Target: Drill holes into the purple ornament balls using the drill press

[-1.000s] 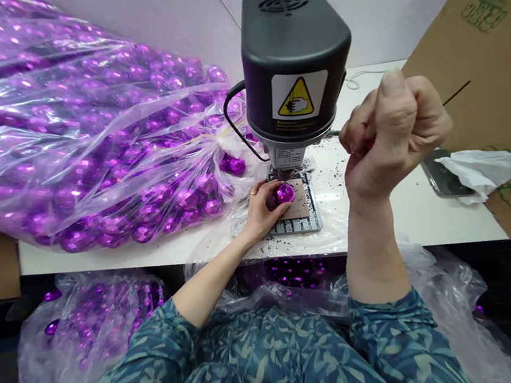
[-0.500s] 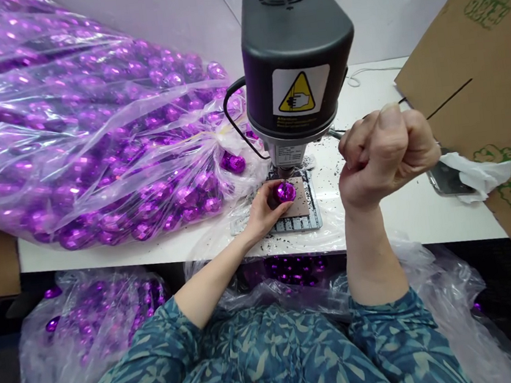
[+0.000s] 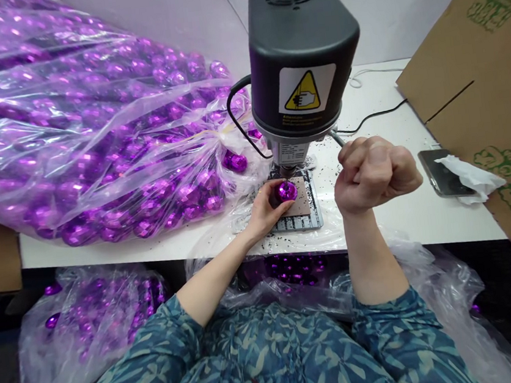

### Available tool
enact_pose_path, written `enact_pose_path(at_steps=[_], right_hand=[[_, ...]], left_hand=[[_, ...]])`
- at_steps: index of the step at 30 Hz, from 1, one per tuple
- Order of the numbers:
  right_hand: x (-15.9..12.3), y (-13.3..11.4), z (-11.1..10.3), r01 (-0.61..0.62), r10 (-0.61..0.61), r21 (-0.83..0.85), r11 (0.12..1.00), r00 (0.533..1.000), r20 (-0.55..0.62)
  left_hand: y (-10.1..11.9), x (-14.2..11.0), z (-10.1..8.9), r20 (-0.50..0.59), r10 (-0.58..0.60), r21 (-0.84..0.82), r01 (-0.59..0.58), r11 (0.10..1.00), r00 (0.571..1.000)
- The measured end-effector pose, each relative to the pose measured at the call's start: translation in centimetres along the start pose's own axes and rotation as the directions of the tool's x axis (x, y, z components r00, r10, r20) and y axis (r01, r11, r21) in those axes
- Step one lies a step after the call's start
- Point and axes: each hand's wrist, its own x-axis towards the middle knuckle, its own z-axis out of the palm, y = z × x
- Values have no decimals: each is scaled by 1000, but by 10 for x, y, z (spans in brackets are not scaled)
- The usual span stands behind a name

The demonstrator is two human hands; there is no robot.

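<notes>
A shiny purple faceted ball [image 3: 285,190] sits on a small brown pad [image 3: 300,197] directly under the spindle of a bench drill press [image 3: 302,57]. The left hand [image 3: 264,208] cups it from the left, fingers [image 3: 270,191] curled round its near side and pinching it steady. The pad lies on a slotted metal base plate [image 3: 302,220], with dark chips scattered over the white bench [image 3: 419,213] around it. Right of the ball, the right hand [image 3: 373,172] is closed in a fist round the press's feed lever [image 3: 337,138], whose thin metal rod shows just above the knuckles. Further right of that fist lie a phone [image 3: 438,172] with a crumpled white tissue [image 3: 468,172] on it, beside a cardboard box [image 3: 492,84]. Left of the holding fingers, a big clear plastic bag [image 3: 82,125] full of purple balls rests on the bench.
</notes>
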Motion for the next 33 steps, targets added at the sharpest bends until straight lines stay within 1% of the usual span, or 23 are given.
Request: enact_pose_path(at_steps=[5, 9, 11, 14, 17, 19, 20, 22, 23, 24, 25, 26, 28, 29, 30, 31, 32, 33], right_hand=[[-2, 8, -7, 156, -162, 66, 985, 983, 89], [-9, 12, -13, 216, -227, 87, 972, 965, 129], [-11, 10, -13, 222, -232, 89, 971, 963, 140], [-2, 1, -4, 161, -167, 66, 985, 980, 104], [23, -9, 12, 9, -8, -12, 1000, 996, 88], [43, -11, 23, -165, 173, -103, 981, 982, 75], [52, -10, 27, -238, 249, -122, 964, 965, 87], [66, -7, 33, -320, 329, -91, 943, 938, 111], [70, -4, 34, -340, 347, -75, 937, 930, 123], [72, -2, 35, -350, 355, -60, 935, 926, 130], [73, 0, 35, -353, 357, -51, 934, 925, 130], [73, 1, 35, -355, 358, -46, 934, 925, 128], [72, 1, 34, -357, 356, -12, 934, 928, 105], [71, 0, 34, -360, 358, 7, 933, 929, 96], [71, -2, 35, -365, 362, 19, 931, 928, 93], [70, -3, 35, -369, 365, 24, 929, 927, 89], [70, -5, 35, -374, 371, 21, 927, 924, 90], [70, -6, 35, -376, 373, 13, 927, 924, 87]], left_hand=[[-2, 1, 1, -11, 8, 31, -8, 999, 1000], [-3, 1, 1, -18, 18, 41, -17, 999, 1000], [-1, 0, 1, -13, 29, 46, -28, 999, 1000], [1, 0, 0, -9, 39, 52, -38, 998, 999], [2, 2, 1, -17, 31, 51, -30, 998, 999], [5, 1, 2, -41, 25, 62, -23, 998, 999], [7, -1, 1, -67, 28, 81, -23, 996, 997], [14, -12, -1, -115, 70, 151, -52, 987, 991], [19, -21, -2, -107, 116, 188, -94, 978, 987], [24, -32, -4, -61, 174, 216, -157, 964, 983], [30, -44, -5, 22, 234, 230, -233, 945, 972], [35, -56, -7, 128, 288, 229, -311, 922, 949], [42, -77, -12, 323, 366, 204, -442, 874, 873], [43, -82, -16, 375, 394, 191, -486, 853, 839], [43, -83, -22, 388, 419, 186, -515, 837, 821], [40, -77, -29, 363, 438, 192, -526, 828, 822], [35, -66, -38, 309, 442, 216, -514, 830, 842], [29, -50, -49, 238, 423, 256, -477, 841, 874]])
